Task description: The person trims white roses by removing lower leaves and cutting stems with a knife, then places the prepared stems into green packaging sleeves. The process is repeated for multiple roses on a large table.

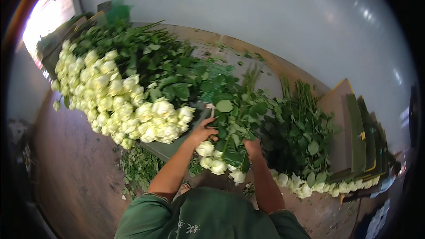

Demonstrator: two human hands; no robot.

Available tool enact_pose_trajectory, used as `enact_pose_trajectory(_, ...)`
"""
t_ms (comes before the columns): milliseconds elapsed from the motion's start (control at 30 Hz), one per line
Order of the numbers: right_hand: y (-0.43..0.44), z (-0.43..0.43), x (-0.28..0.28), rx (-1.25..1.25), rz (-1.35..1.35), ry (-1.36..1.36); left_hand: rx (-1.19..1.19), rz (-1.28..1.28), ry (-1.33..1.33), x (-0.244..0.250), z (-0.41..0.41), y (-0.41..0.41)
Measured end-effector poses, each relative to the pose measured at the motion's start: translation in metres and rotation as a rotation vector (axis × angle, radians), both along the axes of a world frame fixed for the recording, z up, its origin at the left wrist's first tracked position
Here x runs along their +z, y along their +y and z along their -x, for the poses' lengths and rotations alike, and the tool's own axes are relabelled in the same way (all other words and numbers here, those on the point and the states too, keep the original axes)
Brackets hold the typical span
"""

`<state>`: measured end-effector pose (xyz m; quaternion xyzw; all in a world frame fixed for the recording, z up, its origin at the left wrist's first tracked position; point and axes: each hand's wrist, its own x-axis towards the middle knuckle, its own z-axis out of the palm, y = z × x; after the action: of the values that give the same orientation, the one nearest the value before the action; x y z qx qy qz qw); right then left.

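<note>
In front of my body, several white roses lie with their blooms towards me and their leafy stems pointing at the wall. My left hand is at the left side of this bunch, thumb and fingers apart beside the leaves; whether it touches a stem is unclear. My right hand is closed around rose stems low on the right side, just above the blooms. A large pile of white roses lies to the left. More leafy rose stems rest to the right, with white blooms at the bench's front edge.
A green mesh lies on the bench behind the bunch. Upright green-edged boards stand at the right. Cut leaves are heaped on the floor below. A pale wall runs behind. Part of a person shows at far right.
</note>
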<state>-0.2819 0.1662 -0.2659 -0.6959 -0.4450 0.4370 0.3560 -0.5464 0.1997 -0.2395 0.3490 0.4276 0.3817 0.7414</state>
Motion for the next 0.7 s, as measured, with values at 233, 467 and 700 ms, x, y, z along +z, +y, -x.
enact_pose_trajectory(233, -0.013, -0.033, 0.014, -0.158, 0.077, 0.774, -0.014, -0.826, 1.364, 0.022, -0.036, -0.023)
enact_pose_trajectory(467, -0.028, -0.067, 0.063, 0.000, -0.212, 0.800, -0.391, -0.568, 1.589, 0.008, -0.104, -0.036)
enact_pose_trajectory(700, -0.017, -0.081, 0.009, 0.015, -0.149, 0.374, -0.127, -0.257, 0.702, 0.020, -0.091, -0.012)
